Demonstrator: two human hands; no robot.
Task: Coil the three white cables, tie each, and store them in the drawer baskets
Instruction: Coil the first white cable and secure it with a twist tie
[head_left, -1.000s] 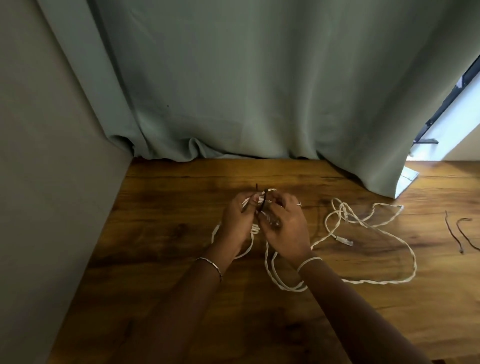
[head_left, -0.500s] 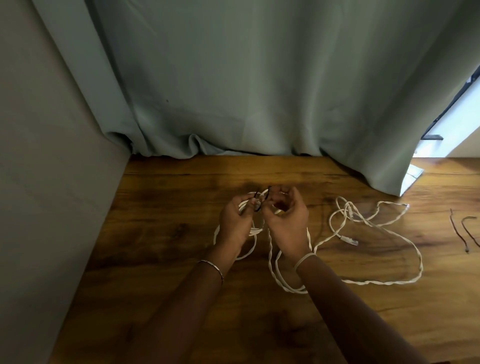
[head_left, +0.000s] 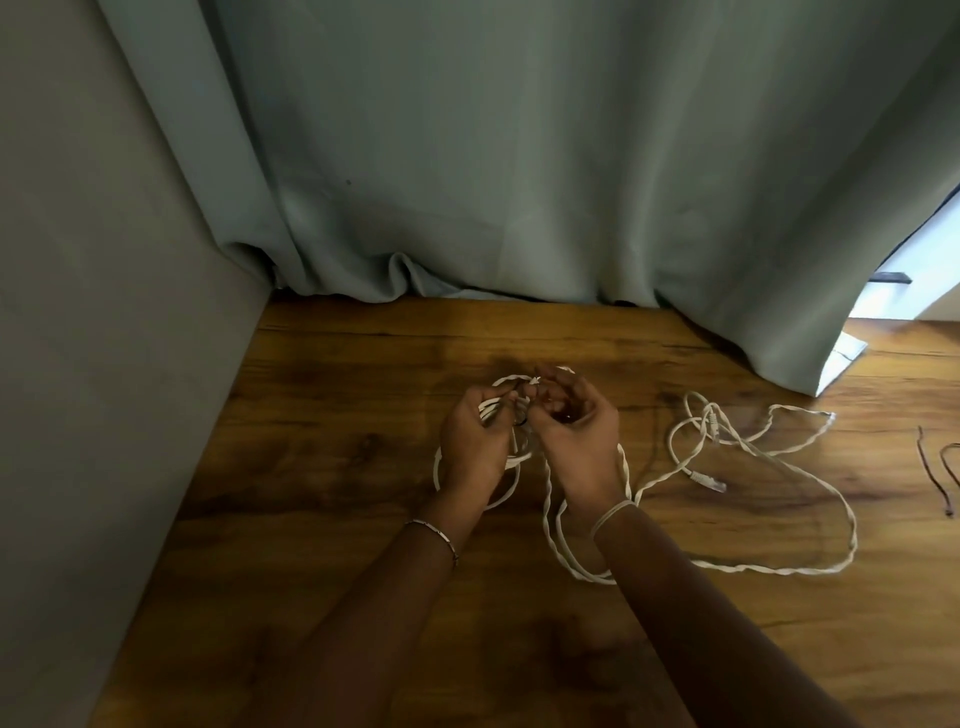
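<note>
While the left hand (head_left: 475, 441) grips the coiled white cable (head_left: 498, 382) just above the brown wooden table (head_left: 337, 467), the right hand (head_left: 576, 436) pinches a thin dark tie (head_left: 521, 420) against the bundle. Step in hand, I judge: tying this coil. The next move calls for cinching without slackening the loops. A loose white cable (head_left: 706, 479) lies to the right, uncoiled. Drawer baskets not in view.

A brown wooden surface (head_left: 363, 519) with dark grain, smooth and lightly glossy. A grey-green cloth curtain (head_left: 519, 182), matt, in soft folds. A plain grey wall (head_left: 104, 364), matt. A loose white twisted cable (head_left: 707, 479) and a coiled white cable (head_left: 488, 409), smooth, plastic-looking. A thin silver metal bangle (head_left: 434, 532), slightly shiny.
</note>
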